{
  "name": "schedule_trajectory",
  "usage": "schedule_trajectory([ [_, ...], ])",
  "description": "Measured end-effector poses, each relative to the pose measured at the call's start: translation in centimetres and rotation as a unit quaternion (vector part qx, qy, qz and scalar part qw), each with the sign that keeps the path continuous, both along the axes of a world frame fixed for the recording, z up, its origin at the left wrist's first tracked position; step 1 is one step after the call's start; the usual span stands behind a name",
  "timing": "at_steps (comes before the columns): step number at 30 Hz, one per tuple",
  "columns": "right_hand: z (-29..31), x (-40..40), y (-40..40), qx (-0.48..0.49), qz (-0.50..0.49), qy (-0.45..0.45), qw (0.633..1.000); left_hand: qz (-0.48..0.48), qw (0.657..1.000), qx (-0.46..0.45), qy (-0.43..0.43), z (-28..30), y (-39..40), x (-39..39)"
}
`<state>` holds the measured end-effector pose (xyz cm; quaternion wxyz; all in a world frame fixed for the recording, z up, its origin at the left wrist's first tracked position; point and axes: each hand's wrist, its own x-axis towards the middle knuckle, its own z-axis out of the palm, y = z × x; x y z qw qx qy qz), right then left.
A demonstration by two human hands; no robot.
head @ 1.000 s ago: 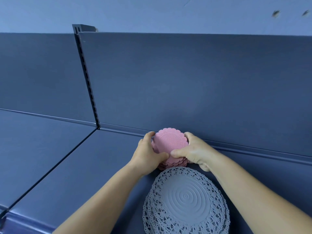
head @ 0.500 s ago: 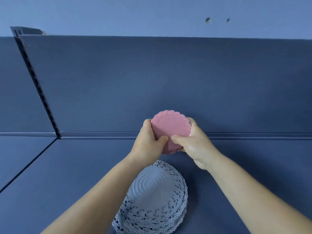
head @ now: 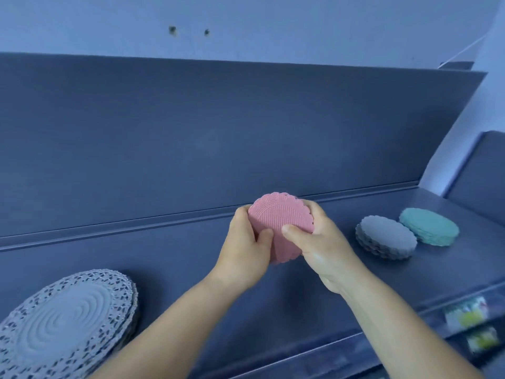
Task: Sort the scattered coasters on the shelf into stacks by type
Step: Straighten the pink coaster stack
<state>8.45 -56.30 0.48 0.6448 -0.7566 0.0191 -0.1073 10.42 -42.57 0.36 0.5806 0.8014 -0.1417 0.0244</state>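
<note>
Shelf [head: 191, 269]: dark blue, with a tall back panel [head: 218, 132] of the same colour. Landmark for places: the pink stack.

White lace doily stack [head: 62, 321]: largest pile, flat on the shelf, well to the left of the pink stack and nearer the camera.

Grey coaster stack [head: 386, 237]: scalloped edges, on the shelf to the right of the pink stack. Teal coaster stack [head: 429, 227]: just beyond the grey one, farther right, the two nearly touching.

Pink coaster stack [head: 281, 222]: scalloped, ribbed top face, tilted toward the camera, held above the shelf. Left hand [head: 246, 247] grips its left edge, thumb on the face. Right hand [head: 319, 242] grips the right edge, thumb on the face.

Shelf-edge labels [head: 470, 315]: lower right, yellow-green patches; writing too blurred to read.
</note>
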Motion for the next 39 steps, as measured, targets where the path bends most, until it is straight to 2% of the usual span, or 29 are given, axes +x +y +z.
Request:
schedule_trajectory([
  [4, -0.6, -1.0, -5.7, -0.032, -0.013, 0.001, 0.999, -0.015, 1.000, 0.005, 0.010, -0.9, -5.6, -0.6],
  [10, -1.8, -1.4, -10.6, -0.056, 0.023, 0.014, 0.998, -0.027, 0.999, 0.014, -0.012, -2.3, -10.2, -1.2],
  [18, -2.6, -1.2, -11.5, -0.076, 0.043, 0.030, 0.996, -0.025, 1.000, 0.008, 0.007, -2.8, -11.0, -1.2],
  [23, -2.6, -1.0, -11.5, -0.096, 0.056, 0.057, 0.992, -0.069, 0.997, 0.021, 0.018, -3.1, -10.9, -1.2],
  [27, -2.6, -1.0, -11.5, -0.106, 0.069, 0.068, 0.990, -0.083, 0.996, -0.003, 0.025, -3.2, -11.0, -0.8],
  [30, -2.5, -1.1, -11.8, -0.128, 0.070, 0.070, 0.987, -0.106, 0.994, 0.037, 0.002, -3.0, -10.5, -0.8],
  [34, -2.7, -1.4, -12.0, -0.191, 0.009, 0.050, 0.980, -0.095, 0.992, 0.073, -0.033, -3.4, -10.2, -0.7],
  [39, -2.6, -2.0, -12.2, -0.254, -0.002, 0.036, 0.966, -0.083, 0.985, 0.132, -0.066, -3.5, -10.1, -0.7],
])
